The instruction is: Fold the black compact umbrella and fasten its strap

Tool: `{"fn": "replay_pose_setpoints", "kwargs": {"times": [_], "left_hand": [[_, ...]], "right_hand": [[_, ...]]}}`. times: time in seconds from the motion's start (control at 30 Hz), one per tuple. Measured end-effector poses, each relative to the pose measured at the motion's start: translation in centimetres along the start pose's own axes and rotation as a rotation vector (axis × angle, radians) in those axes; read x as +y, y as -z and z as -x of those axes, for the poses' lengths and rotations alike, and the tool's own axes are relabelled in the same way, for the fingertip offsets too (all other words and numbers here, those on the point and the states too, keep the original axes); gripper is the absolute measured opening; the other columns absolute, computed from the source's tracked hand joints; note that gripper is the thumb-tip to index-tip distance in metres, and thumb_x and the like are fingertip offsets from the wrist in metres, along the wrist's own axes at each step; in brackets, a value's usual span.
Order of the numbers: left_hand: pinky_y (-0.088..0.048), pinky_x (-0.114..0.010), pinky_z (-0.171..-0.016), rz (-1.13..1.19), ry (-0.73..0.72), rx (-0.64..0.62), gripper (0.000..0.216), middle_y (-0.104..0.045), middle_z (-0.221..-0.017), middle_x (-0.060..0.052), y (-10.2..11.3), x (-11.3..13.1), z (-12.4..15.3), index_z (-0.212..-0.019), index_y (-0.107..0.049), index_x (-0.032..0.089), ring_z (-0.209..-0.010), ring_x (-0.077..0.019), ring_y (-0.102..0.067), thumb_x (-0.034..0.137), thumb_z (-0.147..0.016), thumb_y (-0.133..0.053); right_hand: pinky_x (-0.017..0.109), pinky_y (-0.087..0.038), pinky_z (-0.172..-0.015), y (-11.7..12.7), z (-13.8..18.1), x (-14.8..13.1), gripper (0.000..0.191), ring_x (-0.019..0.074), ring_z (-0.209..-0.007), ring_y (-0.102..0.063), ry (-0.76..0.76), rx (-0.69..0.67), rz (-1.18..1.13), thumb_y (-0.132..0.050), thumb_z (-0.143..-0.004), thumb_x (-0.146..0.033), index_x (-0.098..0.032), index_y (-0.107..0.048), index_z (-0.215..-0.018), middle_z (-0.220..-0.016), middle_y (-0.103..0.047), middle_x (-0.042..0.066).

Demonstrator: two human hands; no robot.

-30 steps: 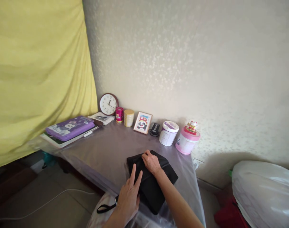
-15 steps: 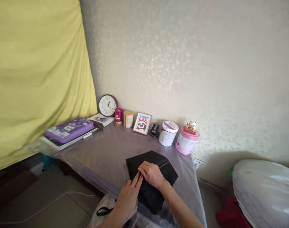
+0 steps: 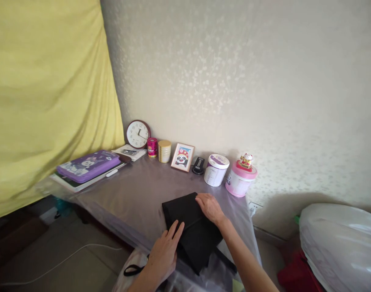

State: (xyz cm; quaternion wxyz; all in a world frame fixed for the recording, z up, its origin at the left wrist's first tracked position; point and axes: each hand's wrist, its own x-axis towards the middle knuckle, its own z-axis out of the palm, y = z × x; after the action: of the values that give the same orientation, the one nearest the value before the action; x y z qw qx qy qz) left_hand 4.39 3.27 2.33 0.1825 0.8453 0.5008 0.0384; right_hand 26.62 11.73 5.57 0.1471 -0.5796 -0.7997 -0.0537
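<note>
A folded black fabric piece (image 3: 188, 211), perhaps a bag or cloth, lies on the table near its front right. My left hand (image 3: 167, 247) rests on its near left part, fingers stretched and slightly apart. At the far right edge of the fabric is my right hand (image 3: 210, 207), its fingers curled together over the edge; the fingertips are partly hidden. A dark strip (image 3: 225, 259) sticks out under my right forearm. Left of my left wrist, a black strap loop (image 3: 133, 270) lies on something pale.
Along the wall stand a clock (image 3: 138, 134), a pink can (image 3: 152, 147), a yellow-lidded jar (image 3: 164, 152), a panda picture frame (image 3: 182, 157), a white tub (image 3: 216, 170) and a pink tub (image 3: 238, 182) bearing a cat figurine. A purple case (image 3: 88, 165) lies left on the plastic-covered table (image 3: 136, 194).
My right hand has moved away from my left fingertips to the far right edge of the black fabric. The right side of the fabric has shifted, exposing a dark strip. My left hand stays put.
</note>
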Motion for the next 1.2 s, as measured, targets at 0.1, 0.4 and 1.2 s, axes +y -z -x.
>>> {"fn": "replay_pose_setpoints", "kwargs": {"times": [0.1, 0.4, 1.2], "left_hand": [[-0.034, -0.031, -0.102, 0.002, 0.012, 0.010, 0.087, -0.016, -0.155, 0.000, -0.3, -0.2, -0.1, -0.147, -0.011, 0.029, -0.128, -0.0231, -0.039, 0.005, -0.069, -0.040], [-0.040, -0.031, -0.097, 0.014, -0.003, 0.031, 0.085, -0.026, -0.151, -0.005, -0.8, -0.8, -0.4, -0.147, -0.012, 0.028, -0.124, -0.0227, -0.044, 0.006, -0.070, -0.040], [-0.035, -0.029, -0.104, 0.110, -0.056, 0.060, 0.082, -0.028, -0.150, -0.008, -0.1, -1.2, -0.3, -0.146, -0.018, 0.021, -0.129, -0.0195, -0.040, 0.007, -0.070, -0.043]], "right_hand": [[0.024, -0.042, -0.091, -0.9, 0.2, -1.8, 0.031, 0.0137, -0.096, -0.064, 0.153, -0.103, -0.075, -0.042, -0.096, -0.036, -0.022, -0.068, -0.087, -0.092, -0.072, 0.002], [0.032, -0.048, -0.084, 1.8, 1.3, 3.6, 0.030, 0.0213, -0.095, -0.065, -0.203, 0.080, 0.002, -0.037, -0.095, -0.023, -0.018, -0.066, -0.095, -0.101, -0.069, 0.011], [0.024, -0.055, -0.075, 3.1, 11.8, -2.1, 0.026, 0.0146, -0.088, -0.067, 0.101, 0.179, -0.232, -0.033, -0.097, -0.022, -0.022, -0.058, -0.106, -0.108, -0.061, 0.008]]}}
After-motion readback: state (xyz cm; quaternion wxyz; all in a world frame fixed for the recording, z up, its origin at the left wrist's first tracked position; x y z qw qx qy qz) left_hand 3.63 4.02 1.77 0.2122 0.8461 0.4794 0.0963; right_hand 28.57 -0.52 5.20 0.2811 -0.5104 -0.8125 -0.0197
